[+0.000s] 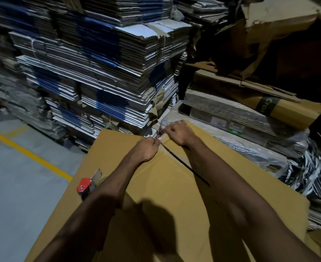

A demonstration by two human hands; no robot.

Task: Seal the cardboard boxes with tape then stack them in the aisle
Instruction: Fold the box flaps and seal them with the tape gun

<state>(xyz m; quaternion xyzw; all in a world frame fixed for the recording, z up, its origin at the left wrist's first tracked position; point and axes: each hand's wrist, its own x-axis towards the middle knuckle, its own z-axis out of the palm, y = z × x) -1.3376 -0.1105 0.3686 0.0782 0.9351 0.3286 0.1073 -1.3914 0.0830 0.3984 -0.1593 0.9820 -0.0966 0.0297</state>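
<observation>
Large brown cardboard box (174, 195) in near centre, left hand (145, 150) curled, pinching tape at far seam, right hand (178, 132) pressing far edge, fingers bent, red tape dispenser (87, 185) on box's left side, flattened carton stacks (99, 72) beyond.

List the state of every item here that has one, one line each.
Cardboard box: flaps folded shut, centre seam partly gaping.
Tape dispenser: lying on the box, unheld.
Left hand: fingers curled, pinching at the seam's far end.
Right hand: fingers curled, pressing on the far edge.
Flattened cartons: stacked, bundled.
</observation>
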